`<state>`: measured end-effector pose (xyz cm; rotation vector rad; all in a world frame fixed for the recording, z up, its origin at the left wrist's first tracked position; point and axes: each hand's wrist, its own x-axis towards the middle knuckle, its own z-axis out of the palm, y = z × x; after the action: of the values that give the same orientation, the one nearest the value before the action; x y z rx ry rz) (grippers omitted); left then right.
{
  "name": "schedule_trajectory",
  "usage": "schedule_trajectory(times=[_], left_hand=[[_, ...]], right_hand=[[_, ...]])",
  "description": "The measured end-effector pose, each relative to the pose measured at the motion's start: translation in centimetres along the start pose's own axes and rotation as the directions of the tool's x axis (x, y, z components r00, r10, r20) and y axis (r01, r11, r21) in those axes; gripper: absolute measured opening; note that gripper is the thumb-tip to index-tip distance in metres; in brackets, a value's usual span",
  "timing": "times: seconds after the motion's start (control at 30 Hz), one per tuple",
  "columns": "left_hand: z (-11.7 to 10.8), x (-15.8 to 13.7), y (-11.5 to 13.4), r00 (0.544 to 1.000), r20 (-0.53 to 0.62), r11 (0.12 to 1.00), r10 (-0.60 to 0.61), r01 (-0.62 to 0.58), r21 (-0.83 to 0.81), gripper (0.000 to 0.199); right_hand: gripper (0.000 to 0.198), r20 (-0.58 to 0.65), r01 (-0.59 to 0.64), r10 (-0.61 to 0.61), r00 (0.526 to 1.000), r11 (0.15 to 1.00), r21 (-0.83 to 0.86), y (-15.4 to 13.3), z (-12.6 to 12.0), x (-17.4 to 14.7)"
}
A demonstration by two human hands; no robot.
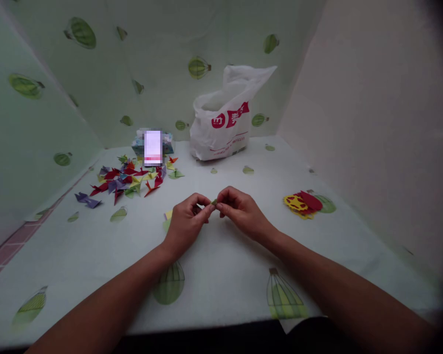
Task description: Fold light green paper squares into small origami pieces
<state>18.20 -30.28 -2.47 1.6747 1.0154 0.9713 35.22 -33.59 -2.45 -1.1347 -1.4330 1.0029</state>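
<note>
Both hands meet over the middle of the table, pinching one small piece of folded green paper (214, 202) between thumbs and fingertips. My left hand (188, 216) is closed on its left side, and my right hand (239, 209) is closed on its right side. Most of the paper is hidden by the fingers, so its shape does not show. Beneath and behind my left hand lie flat paper sheets (167, 224), light green with a yellow edge, partly covered. A heap of folded paper cranes (123, 181) in red, purple, green, yellow and orange lies to the left.
Behind the cranes, a lit phone (153, 146) leans on a tissue box (137, 143). A white plastic bag (221, 130) with red print stands at the back. Yellow and red paper cut-outs (299, 204) lie at the right. Walls close in the table (221, 275) on three sides.
</note>
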Motion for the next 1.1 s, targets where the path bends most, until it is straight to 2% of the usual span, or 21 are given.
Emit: schedule_trajectory(times=[0.3, 0.57, 0.77, 1.1], left_hand=[[0.22, -0.29, 0.53, 0.982, -0.035, 0.960, 0.184, -0.172, 0.219, 0.011], [0.33, -0.36, 0.66, 0.985, 0.015, 0.929, 0.170, -0.165, 0.330, 0.010], [0.46, -0.44, 0.41, 0.972, 0.019, 0.916, 0.233, -0.226, 0.332, 0.011], [0.36, -0.36, -0.11, 0.962, 0.024, 0.926, 0.271, -0.268, 0.265, 0.009]], right_hand=[[0.010, 0.015, -0.021, 0.019, 1.000, 0.989, 0.146, -0.29, 0.35, -0.18], [0.014, 0.027, -0.049, 0.044, 0.999, 0.972, 0.231, -0.09, 0.50, -0.27], [0.018, 0.032, -0.078, 0.072, 0.997, 0.949, 0.305, 0.23, 0.62, -0.27], [0.019, 0.023, -0.072, 0.068, 0.997, 0.945, 0.319, 0.45, 0.35, -0.14]])
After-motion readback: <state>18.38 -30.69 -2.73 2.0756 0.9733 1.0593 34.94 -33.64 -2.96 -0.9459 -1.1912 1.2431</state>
